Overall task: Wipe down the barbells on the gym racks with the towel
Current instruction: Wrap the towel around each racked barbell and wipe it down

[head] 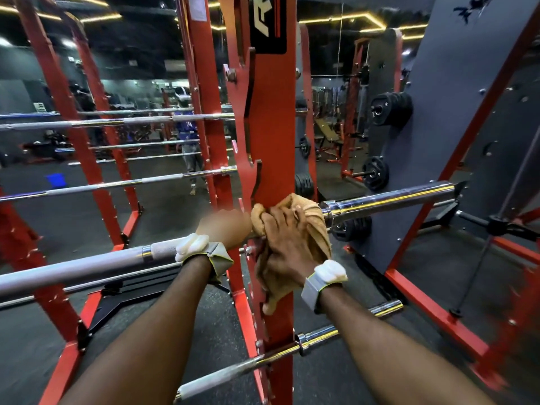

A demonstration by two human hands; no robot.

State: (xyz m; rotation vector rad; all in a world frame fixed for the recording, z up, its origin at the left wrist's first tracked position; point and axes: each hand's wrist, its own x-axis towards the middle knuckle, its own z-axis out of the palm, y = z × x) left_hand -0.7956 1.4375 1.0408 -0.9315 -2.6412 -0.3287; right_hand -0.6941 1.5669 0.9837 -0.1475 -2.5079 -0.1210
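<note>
My right grip (282, 247) clutches the tan towel (314, 229) around the barbell (87, 266) at the red rack upright (271, 135); my left grip (223, 226), blurred, rests on the bar just beside it.

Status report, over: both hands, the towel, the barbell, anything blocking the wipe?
Right hand grips tan towel bunched on barbell. Left hand on same bar, blurred, grip unclear. Red rack upright crowds the towel.
</note>
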